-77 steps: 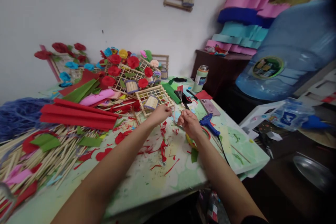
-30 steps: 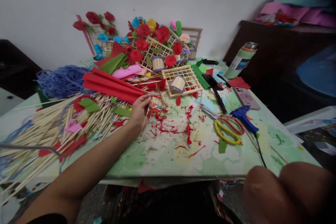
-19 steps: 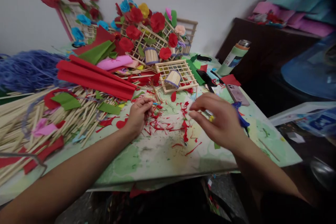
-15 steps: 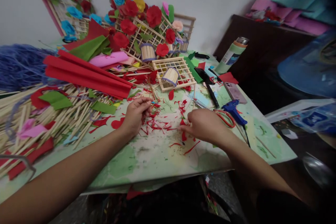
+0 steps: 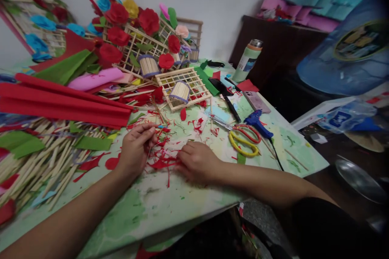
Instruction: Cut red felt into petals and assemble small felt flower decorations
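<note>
My left hand (image 5: 137,150) is over the table with thumb and forefinger pinched together. A thin pale strand (image 5: 148,154) shows just below those fingers and seems held in them. My right hand (image 5: 197,161) rests low on the tabletop, its fingers curled and a little blurred; whatever they may hold is hidden. Red paper scraps (image 5: 164,162) lie heaped between the two hands, touching the right fingers. Scissors with one yellow and one red handle loop (image 5: 243,149) lie to the right, beyond the right hand. A small blue bit (image 5: 161,126) is close to the left fingertips.
Bamboo lattices (image 5: 194,85) with paper flowers (image 5: 148,21) stand at the back. Red folded paper (image 5: 67,103) and thin sticks (image 5: 60,162) cover the left. A blue glue gun (image 5: 258,123), a phone (image 5: 257,102) and a bottle (image 5: 248,60) are at the right.
My right hand has moved left and nearer to me, gathering red scraps toward my left hand and uncovering the scissors' handles. The camera view has turned to the right.
</note>
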`<move>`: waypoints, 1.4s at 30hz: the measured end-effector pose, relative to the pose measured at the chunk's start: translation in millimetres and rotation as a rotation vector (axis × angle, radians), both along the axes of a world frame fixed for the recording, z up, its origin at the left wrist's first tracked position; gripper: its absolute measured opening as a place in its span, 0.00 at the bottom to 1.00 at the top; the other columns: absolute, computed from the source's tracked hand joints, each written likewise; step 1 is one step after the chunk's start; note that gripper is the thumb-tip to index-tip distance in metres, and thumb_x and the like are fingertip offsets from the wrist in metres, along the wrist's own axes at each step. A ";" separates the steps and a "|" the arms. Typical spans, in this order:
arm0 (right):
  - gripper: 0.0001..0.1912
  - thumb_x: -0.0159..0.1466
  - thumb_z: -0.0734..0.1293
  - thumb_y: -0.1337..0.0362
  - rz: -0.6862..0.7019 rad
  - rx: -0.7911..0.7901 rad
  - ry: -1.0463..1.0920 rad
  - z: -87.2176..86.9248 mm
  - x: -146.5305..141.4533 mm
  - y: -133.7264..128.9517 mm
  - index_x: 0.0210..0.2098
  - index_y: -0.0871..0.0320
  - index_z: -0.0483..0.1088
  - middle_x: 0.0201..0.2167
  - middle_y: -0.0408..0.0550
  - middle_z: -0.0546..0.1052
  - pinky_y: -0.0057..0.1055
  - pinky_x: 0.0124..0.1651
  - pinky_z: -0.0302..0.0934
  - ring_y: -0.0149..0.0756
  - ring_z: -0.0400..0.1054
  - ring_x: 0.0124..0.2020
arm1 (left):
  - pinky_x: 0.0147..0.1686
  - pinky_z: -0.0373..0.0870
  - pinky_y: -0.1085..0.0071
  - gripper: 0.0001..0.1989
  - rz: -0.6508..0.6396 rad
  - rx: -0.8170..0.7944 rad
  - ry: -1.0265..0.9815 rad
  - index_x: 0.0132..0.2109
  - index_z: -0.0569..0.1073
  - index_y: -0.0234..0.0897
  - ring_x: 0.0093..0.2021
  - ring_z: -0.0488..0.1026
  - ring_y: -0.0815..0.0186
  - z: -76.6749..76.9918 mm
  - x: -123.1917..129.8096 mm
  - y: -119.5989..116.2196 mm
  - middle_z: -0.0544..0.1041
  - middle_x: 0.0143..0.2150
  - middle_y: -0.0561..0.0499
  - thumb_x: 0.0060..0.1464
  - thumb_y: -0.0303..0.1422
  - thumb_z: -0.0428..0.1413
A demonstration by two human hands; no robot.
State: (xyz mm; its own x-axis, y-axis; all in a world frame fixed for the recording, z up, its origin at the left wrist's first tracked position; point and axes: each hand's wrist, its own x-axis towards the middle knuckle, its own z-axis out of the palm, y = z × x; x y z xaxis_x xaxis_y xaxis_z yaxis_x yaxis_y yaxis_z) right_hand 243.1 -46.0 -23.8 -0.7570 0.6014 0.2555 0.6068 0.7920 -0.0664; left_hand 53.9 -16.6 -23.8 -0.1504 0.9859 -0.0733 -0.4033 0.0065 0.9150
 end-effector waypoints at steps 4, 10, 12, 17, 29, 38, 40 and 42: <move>0.09 0.60 0.60 0.69 0.053 -0.016 0.010 -14.9 2.4 2.0 0.27 0.62 0.70 0.27 0.49 0.73 0.30 0.33 0.53 0.34 0.62 0.29 | 0.16 0.55 0.82 0.06 0.030 0.026 -0.012 0.32 0.75 0.33 0.18 0.61 0.77 3.5 -4.8 3.2 0.68 0.19 0.55 0.43 0.25 0.60; 0.10 0.61 0.59 0.67 -0.271 -0.133 0.403 9.3 29.8 31.1 0.25 0.59 0.68 0.24 0.47 0.71 0.30 0.32 0.52 0.33 0.62 0.28 | 0.16 0.55 0.82 0.05 0.072 0.014 -0.031 0.31 0.74 0.34 0.18 0.61 0.77 5.0 -6.2 5.2 0.68 0.19 0.55 0.43 0.24 0.59; 0.11 0.61 0.60 0.64 -0.398 -0.171 0.556 12.2 37.6 49.7 0.23 0.58 0.67 0.20 0.44 0.67 0.30 0.29 0.50 0.31 0.58 0.24 | 0.15 0.54 0.82 0.04 0.042 0.026 -0.017 0.32 0.74 0.34 0.17 0.60 0.77 3.2 -4.5 4.3 0.68 0.19 0.56 0.44 0.25 0.59; 0.13 0.59 0.64 0.61 -0.504 -0.371 0.756 2.4 43.6 81.1 0.19 0.57 0.64 0.16 0.41 0.62 0.31 0.25 0.47 0.29 0.52 0.20 | 0.14 0.50 0.81 0.05 -0.005 0.057 0.029 0.32 0.73 0.33 0.16 0.58 0.78 0.0 -1.9 1.7 0.67 0.18 0.56 0.43 0.27 0.59; 0.12 0.52 0.68 0.59 -0.366 -0.692 1.385 13.0 38.2 71.3 0.20 0.58 0.63 0.13 0.37 0.62 0.25 0.22 0.46 0.22 0.51 0.16 | 0.17 0.54 0.82 0.08 0.016 0.073 0.005 0.33 0.74 0.32 0.18 0.61 0.77 -1.6 -4.8 4.4 0.68 0.19 0.56 0.41 0.27 0.61; 0.14 0.47 0.71 0.57 -0.431 -0.862 1.456 10.8 42.2 65.4 0.19 0.59 0.63 0.11 0.37 0.65 0.23 0.16 0.43 0.21 0.52 0.12 | 0.17 0.54 0.82 0.07 -0.057 0.065 0.016 0.32 0.73 0.33 0.19 0.61 0.77 -1.2 -3.8 2.1 0.68 0.20 0.56 0.42 0.29 0.62; 0.14 0.48 0.70 0.56 -0.452 -0.891 1.442 9.7 39.1 61.3 0.21 0.59 0.66 0.12 0.39 0.67 0.23 0.15 0.45 0.22 0.53 0.12 | 0.19 0.57 0.81 0.07 -0.112 0.090 0.044 0.31 0.73 0.34 0.19 0.62 0.76 0.6 -2.5 -0.4 0.70 0.21 0.55 0.44 0.31 0.62; 0.14 0.48 0.70 0.55 -0.468 -0.950 1.430 8.2 34.1 57.6 0.22 0.59 0.67 0.13 0.39 0.67 0.23 0.15 0.48 0.23 0.55 0.12 | 0.23 0.62 0.79 0.07 -0.174 0.126 0.093 0.31 0.74 0.34 0.23 0.66 0.75 2.5 0.3 -4.9 0.75 0.28 0.52 0.45 0.34 0.62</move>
